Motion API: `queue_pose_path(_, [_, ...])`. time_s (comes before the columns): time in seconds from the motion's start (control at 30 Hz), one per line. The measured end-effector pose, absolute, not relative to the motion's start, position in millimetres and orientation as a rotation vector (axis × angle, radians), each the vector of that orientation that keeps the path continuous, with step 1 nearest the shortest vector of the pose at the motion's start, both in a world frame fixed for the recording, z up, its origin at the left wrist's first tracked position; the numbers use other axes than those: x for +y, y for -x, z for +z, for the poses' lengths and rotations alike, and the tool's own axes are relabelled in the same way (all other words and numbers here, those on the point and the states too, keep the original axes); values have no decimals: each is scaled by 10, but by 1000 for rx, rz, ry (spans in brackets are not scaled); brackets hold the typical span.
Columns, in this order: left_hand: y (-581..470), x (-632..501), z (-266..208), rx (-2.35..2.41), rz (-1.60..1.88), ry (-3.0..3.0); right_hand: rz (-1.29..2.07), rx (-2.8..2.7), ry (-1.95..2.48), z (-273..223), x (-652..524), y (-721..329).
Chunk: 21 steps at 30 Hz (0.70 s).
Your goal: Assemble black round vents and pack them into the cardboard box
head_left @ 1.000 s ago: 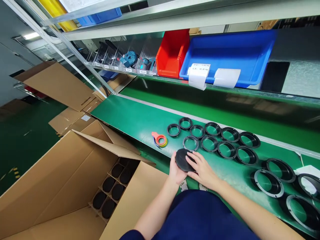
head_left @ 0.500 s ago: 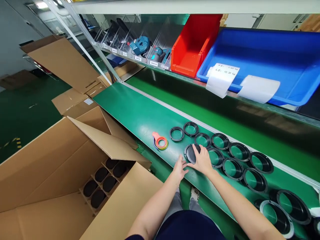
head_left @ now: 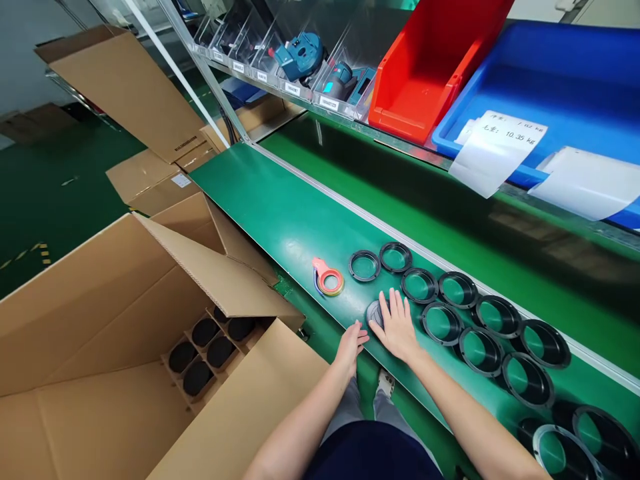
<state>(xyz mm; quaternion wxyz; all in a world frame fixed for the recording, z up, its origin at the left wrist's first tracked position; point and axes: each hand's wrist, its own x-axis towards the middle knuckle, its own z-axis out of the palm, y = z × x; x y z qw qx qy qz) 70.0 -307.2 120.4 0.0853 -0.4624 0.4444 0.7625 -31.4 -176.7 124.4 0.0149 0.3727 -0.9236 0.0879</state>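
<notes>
My right hand (head_left: 398, 328) lies flat over a round dark grey piece (head_left: 373, 312) on the green bench, with its fingers stretched out. The palm and fingers hide most of that piece; only its left part shows. Close to the bench's front edge, my left hand (head_left: 351, 345) is held just left of the round piece, fingers extended and nothing seen in them. A black ring (head_left: 365, 266) stands beyond the hands, beside a second black ring (head_left: 395, 257). To the left lie several coloured tape-like rings (head_left: 331, 281) with a pink tab.
Several black rings (head_left: 481, 351) stand in rows to the right. An open cardboard box (head_left: 240, 400) at left holds black round pieces (head_left: 197, 378) in dividers. Above the bench, a shelf carries a red bin (head_left: 407, 110), a blue tray (head_left: 565, 100) and clear compartments with teal parts (head_left: 301, 55).
My right hand has gone from gripping a black round piece with curled fingers to lying flat over it. My left hand stays beside it, fingers closer together. The view has shifted slightly.
</notes>
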Motion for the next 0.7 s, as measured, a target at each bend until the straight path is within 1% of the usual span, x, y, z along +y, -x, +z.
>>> queue_pose_path(0.1, [-825,-3160,1169,1424,2211,1375,306,-2850,-1071,1328,-1837,399])
queue_pose_path(0.27, [-787,-3095,1160,1723,2107,1212,253,-2901,-1152,1054,-1825,379])
queue_pose_path(0.37, [-713,-2942,1251,2028,2058,1001,509,-2971,-978,886,-1647,310])
queue_pose_path(0.43, [-655,-2837,1261,2243,1977,762,749,-3080,-642,727,-1465,300])
queue_pose_path(0.47, [-619,-2788,1230,2370,1872,577,848,-3184,-436,626,-1369,313])
queue_pose_path(0.5, [-577,-2739,1174,2545,1643,315,915,-3293,-259,518,-1274,333])
queue_pose_path(0.53, [-530,-2690,1098,2677,1411,149,940,-3323,-242,414,-1184,355])
queue_pose_path(0.6, [-429,-2590,921,2812,1041,32,1004,-3328,-315,264,-1024,386])
queue_pose_path(0.63, [-382,-2544,845,2826,954,52,1010,-3317,-369,238,-961,389])
queue_pose_path(0.7, [-323,-2480,773,2780,902,85,973,-3320,-399,309,-897,370])
